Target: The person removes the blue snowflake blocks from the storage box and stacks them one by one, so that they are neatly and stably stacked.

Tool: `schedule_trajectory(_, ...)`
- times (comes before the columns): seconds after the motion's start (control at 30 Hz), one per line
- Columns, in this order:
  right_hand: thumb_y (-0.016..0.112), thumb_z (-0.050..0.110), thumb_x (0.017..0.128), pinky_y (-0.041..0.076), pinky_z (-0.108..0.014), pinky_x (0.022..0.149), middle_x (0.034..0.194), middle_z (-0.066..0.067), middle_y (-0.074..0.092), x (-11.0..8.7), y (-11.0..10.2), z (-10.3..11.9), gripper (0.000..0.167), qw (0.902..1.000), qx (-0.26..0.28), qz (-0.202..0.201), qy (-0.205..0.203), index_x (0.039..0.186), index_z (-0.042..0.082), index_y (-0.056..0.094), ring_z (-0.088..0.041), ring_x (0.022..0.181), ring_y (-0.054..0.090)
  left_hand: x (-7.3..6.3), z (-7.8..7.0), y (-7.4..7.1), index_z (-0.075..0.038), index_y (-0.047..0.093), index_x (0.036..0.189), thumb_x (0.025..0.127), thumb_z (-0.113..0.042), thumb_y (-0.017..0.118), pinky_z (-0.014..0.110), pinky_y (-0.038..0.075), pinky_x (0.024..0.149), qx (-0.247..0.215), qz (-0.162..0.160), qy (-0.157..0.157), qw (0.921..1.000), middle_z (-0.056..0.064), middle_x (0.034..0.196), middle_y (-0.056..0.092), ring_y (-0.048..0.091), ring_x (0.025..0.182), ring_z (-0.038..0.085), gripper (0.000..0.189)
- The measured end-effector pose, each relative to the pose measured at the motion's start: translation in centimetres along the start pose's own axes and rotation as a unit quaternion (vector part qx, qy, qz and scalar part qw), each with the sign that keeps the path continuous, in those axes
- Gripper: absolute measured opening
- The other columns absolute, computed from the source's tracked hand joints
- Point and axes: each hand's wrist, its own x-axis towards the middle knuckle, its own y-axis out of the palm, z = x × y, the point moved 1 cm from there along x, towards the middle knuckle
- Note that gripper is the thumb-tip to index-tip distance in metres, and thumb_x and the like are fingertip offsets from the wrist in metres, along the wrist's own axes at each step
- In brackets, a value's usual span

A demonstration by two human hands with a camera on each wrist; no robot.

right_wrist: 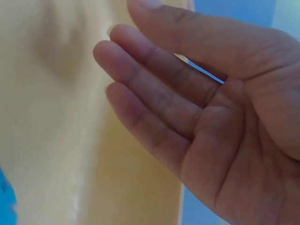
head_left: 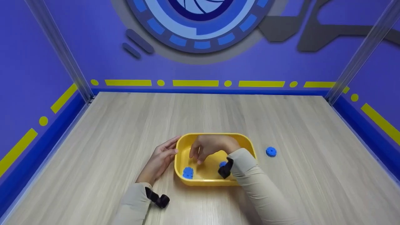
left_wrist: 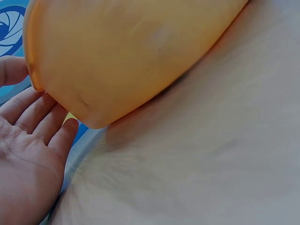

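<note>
A yellow plastic bin [head_left: 215,182] sits on the table in the head view. My left hand [head_left: 161,161] rests at its left end, fingers extended along the outer wall and thumb at the rim. My right hand [head_left: 211,147] hangs inside the bin, fingers loosely bent and holding nothing; its bare palm shows in the right wrist view. A blue knobbly piece [head_left: 187,172] lies in the bin's near left corner. Another blue piece [head_left: 222,164] lies further right, partly hidden by the right wrist's camera. A round blue piece [head_left: 271,152] lies on the table, right of the bin.
The wood-grain table [head_left: 125,125] stretches around the bin. Blue-purple panels with yellow markings [head_left: 195,83] enclose its back and sides. A small black camera [head_left: 161,200] is strapped to the left wrist, close to the tabletop.
</note>
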Motion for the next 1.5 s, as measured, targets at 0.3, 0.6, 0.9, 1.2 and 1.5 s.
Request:
schedule_trajectory(0.3,0.077,0.014,0.08,0.051,-0.021,0.082,0.087,0.009,0.072,1.7,1.3,1.3,0.021,0.9995,0.0,0.033,-0.003,0.1,0.019,0.075,-0.003,0.081,0.061,0.1,0.0,0.1,0.007,0.027,0.148,0.089,0.001,0.052,0.025,0.047,0.101,-0.004,0.006,0.003,1.0,0.024,0.154,0.027,0.048,0.128,0.015,0.064)
schedule_trajectory(0.6,0.081,0.014,0.075,0.046,-0.017,0.076,0.084,0.008,0.067,2.6,1.9,1.9,0.026,0.9984,-0.013,0.055,0.0,0.101,0.014,0.074,-0.003,0.079,0.056,-0.1,-0.1,-0.1,0.004,0.028,0.148,0.089,-0.001,0.054,0.025,0.046,0.102,0.001,0.009,-0.006,0.9999,0.021,0.155,0.029,0.044,0.132,0.017,0.065)
schedule_trajectory(0.9,0.082,0.018,0.075,0.043,-0.017,0.072,0.084,0.009,0.061,3.2,2.6,2.2,0.022,0.9984,-0.034,0.046,0.005,0.093,0.016,0.07,-0.007,0.079,0.051,-0.1,-0.1,-0.1,0.005,0.027,0.148,0.091,0.0,0.053,0.024,0.046,0.102,0.0,0.011,-0.004,0.9999,0.022,0.155,0.028,0.044,0.133,0.016,0.063)
schedule_trajectory(1.2,0.077,0.011,0.078,0.045,-0.017,0.072,0.081,0.011,0.062,3.2,2.6,1.9,0.013,0.9984,-0.045,0.03,0.019,0.087,0.018,0.071,-0.005,0.077,0.051,-0.2,-0.2,0.0,0.006,0.028,0.148,0.09,0.001,0.053,0.025,0.045,0.103,-0.009,0.012,0.004,0.9999,0.022,0.155,0.028,0.045,0.132,0.017,0.063)
schedule_trajectory(1.5,0.076,0.015,0.081,0.046,-0.02,0.075,0.083,0.011,0.062,3.0,2.4,1.5,0.008,0.9979,-0.049,0.025,0.034,0.086,0.017,0.07,-0.005,0.077,0.052,-0.2,-0.2,-0.1,0.005,0.027,0.148,0.09,0.001,0.052,0.025,0.045,0.104,-0.003,0.013,-0.001,0.9999,0.022,0.155,0.027,0.041,0.136,0.021,0.064)
